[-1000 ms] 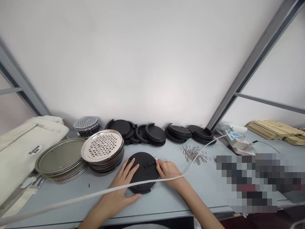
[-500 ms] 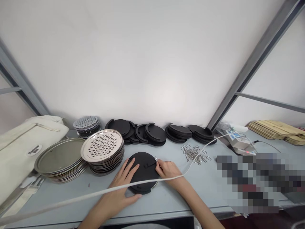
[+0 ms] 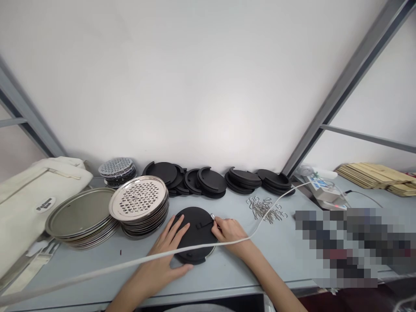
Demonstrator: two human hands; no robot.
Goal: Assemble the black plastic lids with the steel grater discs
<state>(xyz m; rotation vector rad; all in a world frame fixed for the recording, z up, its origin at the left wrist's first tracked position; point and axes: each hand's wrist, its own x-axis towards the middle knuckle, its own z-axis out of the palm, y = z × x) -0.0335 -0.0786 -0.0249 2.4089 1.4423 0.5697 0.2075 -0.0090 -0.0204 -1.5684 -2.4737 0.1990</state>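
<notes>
A round black disc (image 3: 191,232) lies flat on the table in front of me. My left hand (image 3: 162,255) rests on its left side with fingers stretched out and spread, the thumb along the near edge. At the disc's right edge, my right hand (image 3: 229,232) pinches a small bent metal wire clip (image 3: 212,216), whose looped end sticks up past the fingers. The clip's other end is hard to make out near a small slotted fitting (image 3: 199,225) on the disc. A thin silvery rim shows under the disc at the lower right.
Similar black discs (image 3: 212,182) lie in stacks along the wall. Loose wire clips (image 3: 264,210) are heaped to the right. At left stand perforated metal plates (image 3: 139,199), larger round plates (image 3: 81,212) and a cream bag (image 3: 48,182). A white cable (image 3: 136,262) crosses before my hands.
Both hands stay in nearly the same place on the disc and clip. The whole view has shifted very slightly.
</notes>
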